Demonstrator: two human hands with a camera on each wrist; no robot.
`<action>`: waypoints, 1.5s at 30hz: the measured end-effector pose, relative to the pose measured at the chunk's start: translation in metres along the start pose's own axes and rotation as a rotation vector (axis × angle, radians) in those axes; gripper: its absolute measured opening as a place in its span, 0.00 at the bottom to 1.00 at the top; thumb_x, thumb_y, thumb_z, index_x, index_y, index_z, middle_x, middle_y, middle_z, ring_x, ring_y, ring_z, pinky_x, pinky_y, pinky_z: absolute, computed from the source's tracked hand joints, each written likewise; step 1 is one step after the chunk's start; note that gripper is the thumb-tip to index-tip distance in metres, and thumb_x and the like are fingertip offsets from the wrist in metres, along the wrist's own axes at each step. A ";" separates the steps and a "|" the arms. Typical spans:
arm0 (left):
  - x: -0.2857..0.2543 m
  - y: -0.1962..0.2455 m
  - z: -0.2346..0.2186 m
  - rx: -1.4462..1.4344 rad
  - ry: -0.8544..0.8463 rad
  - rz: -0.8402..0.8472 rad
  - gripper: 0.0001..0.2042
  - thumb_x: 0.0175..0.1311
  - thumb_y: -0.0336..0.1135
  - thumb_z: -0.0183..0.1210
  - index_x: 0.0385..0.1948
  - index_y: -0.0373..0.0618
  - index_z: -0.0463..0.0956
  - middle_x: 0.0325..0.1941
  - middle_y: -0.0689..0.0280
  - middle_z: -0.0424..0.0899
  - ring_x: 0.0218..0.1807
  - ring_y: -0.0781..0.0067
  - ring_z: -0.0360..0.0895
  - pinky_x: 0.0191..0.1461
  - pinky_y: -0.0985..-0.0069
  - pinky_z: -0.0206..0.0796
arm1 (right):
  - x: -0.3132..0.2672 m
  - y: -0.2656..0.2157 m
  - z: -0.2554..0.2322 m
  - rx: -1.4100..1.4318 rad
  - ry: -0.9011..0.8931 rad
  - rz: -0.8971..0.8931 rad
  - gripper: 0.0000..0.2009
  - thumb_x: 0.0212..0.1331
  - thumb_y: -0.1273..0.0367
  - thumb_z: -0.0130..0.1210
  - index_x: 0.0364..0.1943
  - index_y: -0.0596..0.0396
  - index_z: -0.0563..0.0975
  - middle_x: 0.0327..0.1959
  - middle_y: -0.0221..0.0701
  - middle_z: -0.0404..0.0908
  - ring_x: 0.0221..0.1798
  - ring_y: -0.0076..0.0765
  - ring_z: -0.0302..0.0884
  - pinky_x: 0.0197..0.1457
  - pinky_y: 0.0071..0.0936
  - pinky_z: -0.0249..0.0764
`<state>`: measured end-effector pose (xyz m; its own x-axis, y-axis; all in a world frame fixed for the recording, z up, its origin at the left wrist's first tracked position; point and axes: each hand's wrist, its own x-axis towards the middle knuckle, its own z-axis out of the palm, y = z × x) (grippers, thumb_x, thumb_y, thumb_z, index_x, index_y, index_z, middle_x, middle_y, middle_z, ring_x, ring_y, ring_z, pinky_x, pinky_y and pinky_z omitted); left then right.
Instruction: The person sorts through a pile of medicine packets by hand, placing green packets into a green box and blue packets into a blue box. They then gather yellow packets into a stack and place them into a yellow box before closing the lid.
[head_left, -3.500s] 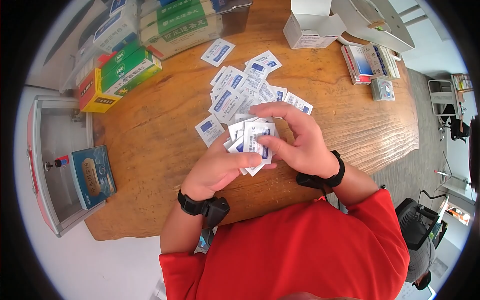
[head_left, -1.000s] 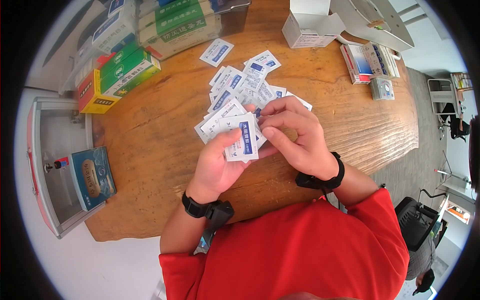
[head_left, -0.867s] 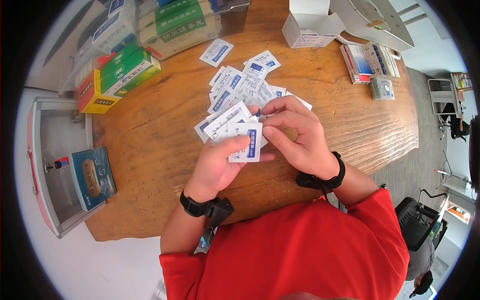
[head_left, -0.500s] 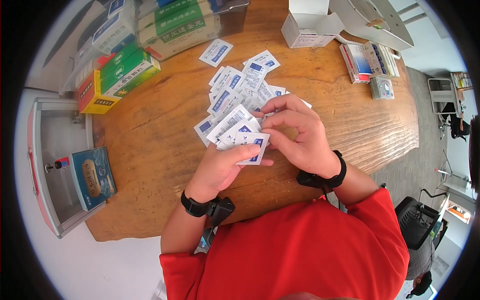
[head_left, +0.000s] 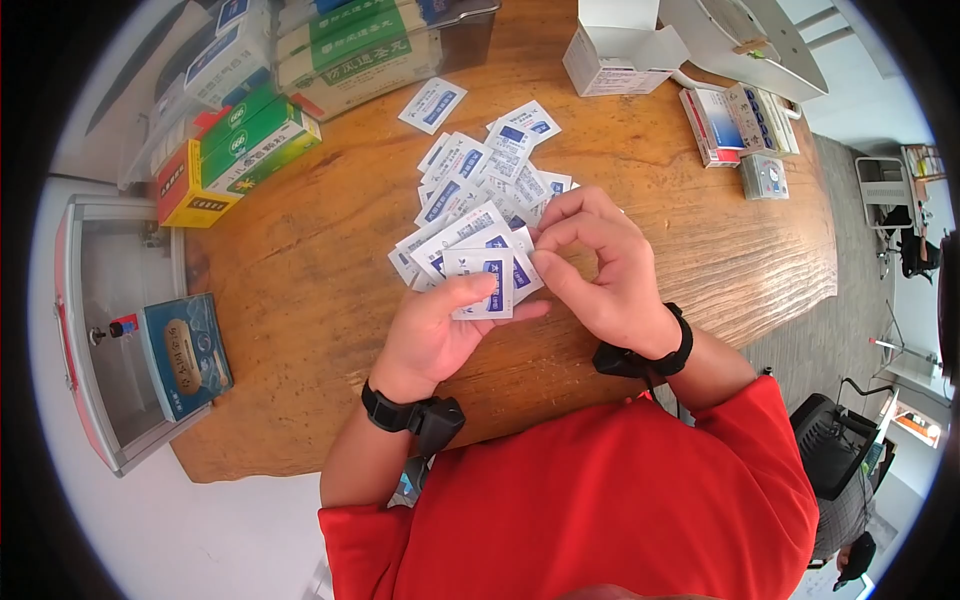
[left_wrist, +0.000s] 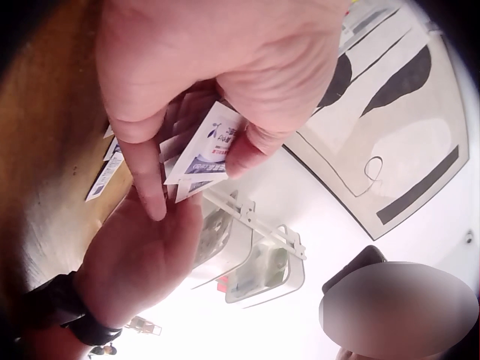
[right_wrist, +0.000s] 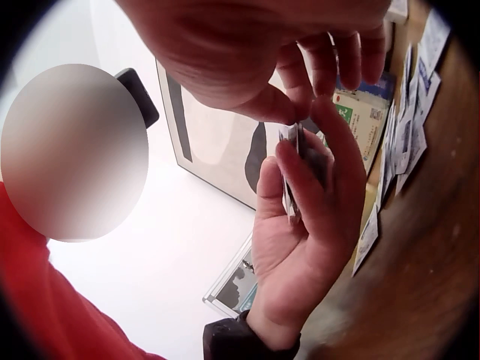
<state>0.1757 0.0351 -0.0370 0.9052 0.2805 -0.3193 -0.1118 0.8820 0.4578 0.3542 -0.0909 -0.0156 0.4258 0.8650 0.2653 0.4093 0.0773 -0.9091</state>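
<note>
My left hand (head_left: 425,335) grips a loose fan of white-and-blue sachets (head_left: 470,270), its thumb pressing flat on the top one. At the fan's right edge, my right hand (head_left: 600,265) pinches a sachet corner between thumb and index finger. The left wrist view shows the held sachets (left_wrist: 210,142) between left thumb and fingers, with the right hand (left_wrist: 142,240) beyond. Edge-on in the right wrist view, the thin stack (right_wrist: 291,180) meets the right fingertips. Just past the hands, a pile of similar sachets (head_left: 460,160) lies spread on the wooden table (head_left: 330,270).
An open white carton (head_left: 625,75) stands at the back, with small medicine boxes (head_left: 712,130) to its right. Green-and-yellow boxes (head_left: 240,155) and a clear bin of cartons sit back left. A blue box (head_left: 187,355) stands by an open case at left.
The hands have drawn slightly apart and the held sachets have gone from a bunch to a wider fan. Lately the top sachet slid right, then back left. The table pile has stayed put.
</note>
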 end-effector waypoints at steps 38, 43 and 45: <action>0.001 -0.009 0.002 0.087 -0.057 0.018 0.35 0.65 0.25 0.61 0.77 0.39 0.63 0.67 0.55 0.81 0.65 0.53 0.84 0.67 0.50 0.82 | 0.002 0.006 0.000 -0.037 0.015 -0.034 0.03 0.61 0.77 0.69 0.37 0.60 0.86 0.42 0.37 0.87 0.46 0.43 0.84 0.51 0.36 0.79; 0.002 -0.008 0.000 0.074 -0.017 0.022 0.31 0.66 0.27 0.58 0.74 0.35 0.68 0.67 0.51 0.82 0.66 0.49 0.84 0.71 0.48 0.79 | 0.000 0.006 0.001 -0.023 0.105 0.059 0.02 0.64 0.77 0.68 0.36 0.60 0.85 0.39 0.36 0.87 0.44 0.39 0.84 0.50 0.34 0.79; 0.002 -0.007 0.001 0.056 -0.007 0.013 0.29 0.67 0.27 0.57 0.71 0.33 0.71 0.67 0.49 0.83 0.66 0.47 0.84 0.71 0.49 0.78 | -0.001 0.005 0.001 0.031 0.133 0.121 0.02 0.65 0.76 0.67 0.36 0.60 0.85 0.38 0.36 0.87 0.43 0.37 0.85 0.50 0.33 0.78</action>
<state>0.1784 0.0288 -0.0402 0.9067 0.2889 -0.3072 -0.1007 0.8557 0.5075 0.3546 -0.0906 -0.0205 0.5743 0.7960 0.1913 0.3241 -0.0065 -0.9460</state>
